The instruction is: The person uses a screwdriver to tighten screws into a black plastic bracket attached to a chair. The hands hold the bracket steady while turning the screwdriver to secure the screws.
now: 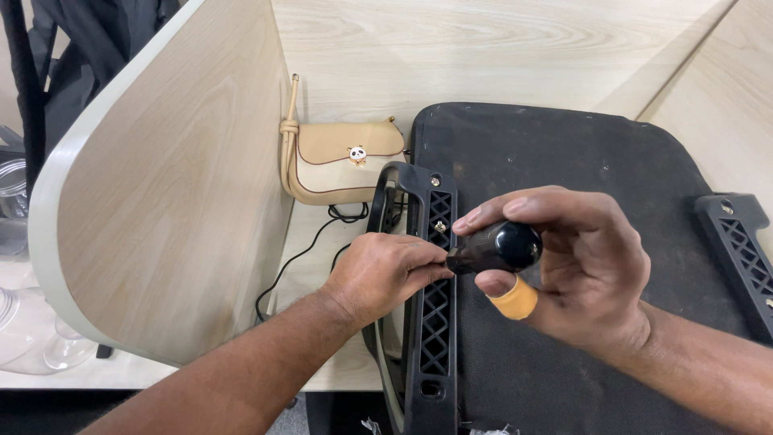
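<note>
Here, a black-handled screwdriver [499,248] sits in the right hand [576,270], thumb and fingers curled round its rounded handle, one fingertip capped in a tan rubber cot [514,300]. The handle's butt end faces the camera, and the tool points left toward the left hand [385,272]. That hand is closed narrow, its fingertips pinched at the screwdriver's tip (whatever they grip there is too small to tell), and it rests on a black plastic armrest bracket [436,322] with a lattice pattern. The bracket lies along the left edge of an upturned black seat pad [564,153] on the desk [338,362]. Both forearms come in from the lower edge, the left crossing from bottom left, the right from bottom right. A second bracket [745,242] lies at the pad's right edge. Behind the hands, a tan handbag [338,165] leans against the wooden partition [177,201], black cable [310,250] trailing below it.
</note>
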